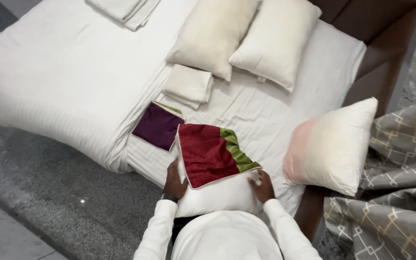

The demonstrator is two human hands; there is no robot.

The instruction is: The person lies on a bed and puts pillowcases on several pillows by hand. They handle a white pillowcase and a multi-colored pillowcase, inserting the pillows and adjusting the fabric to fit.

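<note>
At the near edge of the bed (266,115), the person holds a white pillow (217,195) against their body, with a red-and-green cover (210,153) partly pulled over its far end. The left hand (175,180) grips the pillow's left side where the cover's edge meets it, fingers closed on the fabric; a dark watch (169,198) sits on that wrist. The right hand (262,185) pinches the cover's right corner against the pillow, fingers curled shut on it. Just beyond the cover, touching its far-left corner, lies a purple cover (157,126), folded flat, with a green edge showing. Behind that is a folded white cloth (188,85), and near the headboard two bare pillows (246,36) lie side by side. Another pillow (333,147), white with a pinkish side, rests at the bed's right edge, beside a grey patterned blanket (396,183). More folded white linen (123,10) lies at the far corner.
</note>
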